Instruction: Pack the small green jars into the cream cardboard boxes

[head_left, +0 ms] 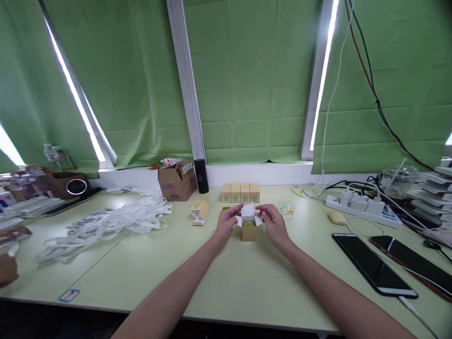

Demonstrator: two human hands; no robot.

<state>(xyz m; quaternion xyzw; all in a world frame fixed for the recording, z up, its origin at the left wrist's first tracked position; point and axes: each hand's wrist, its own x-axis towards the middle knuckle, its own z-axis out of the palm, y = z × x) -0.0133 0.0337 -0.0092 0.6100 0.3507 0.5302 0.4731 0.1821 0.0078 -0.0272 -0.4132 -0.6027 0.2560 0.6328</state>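
Note:
A small brown cardboard box [250,234] stands upright on the table in front of me, its white-lined flaps raised. Something round and green [248,224] lies inside it, too small to make out. My left hand [225,224] pinches the left flap between thumb and fingers. On the other side, my right hand [276,225] has its thumb and fingers closed on the right flap. Just behind, a row of several closed boxes [240,193] of the same kind stands together. To the left lies another small box [200,212], tilted and open at one end.
White straps [116,219] are heaped at left, beside a larger carton [177,181] and a black cylinder [201,176]. A clear plastic container [287,209] sits right of the boxes. Phones [374,263] and a power strip [363,211] occupy the right. Another person's hand [7,269] shows far left.

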